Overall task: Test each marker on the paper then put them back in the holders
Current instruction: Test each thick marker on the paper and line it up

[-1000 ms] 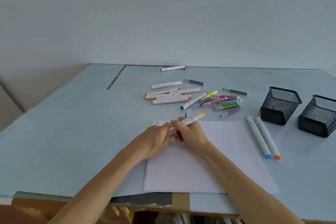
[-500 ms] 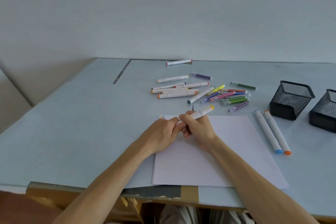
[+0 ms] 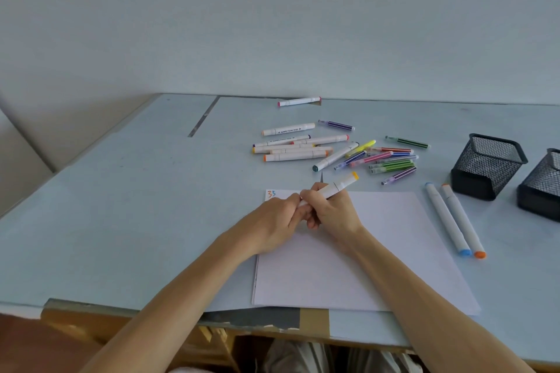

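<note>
pale blue table [image 3: 127,221]; white paper sheet [image 3: 378,251] near the front edge; loose marker pile [image 3: 327,151] behind it; two white markers [image 3: 454,218] side by side right of sheet; two black mesh holders [image 3: 488,165] far right; one marker [image 3: 299,101] at back edge

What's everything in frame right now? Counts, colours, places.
held marker: 1, white, yellow cap, over the paper's far edge
paper: 1 sheet, white, near edge of table; small orange and blue marks in its far left corner
side markers: 2, white, blue and orange caps, right of paper
thick markers: about 8, white, loose beyond paper, one by the wall
thin pens: about 11, mixed colours, right of those
holders: 2, black mesh, far right
table: 1, pale blue
left hand: pinches the marker's near end
right hand: grips its barrel
</note>
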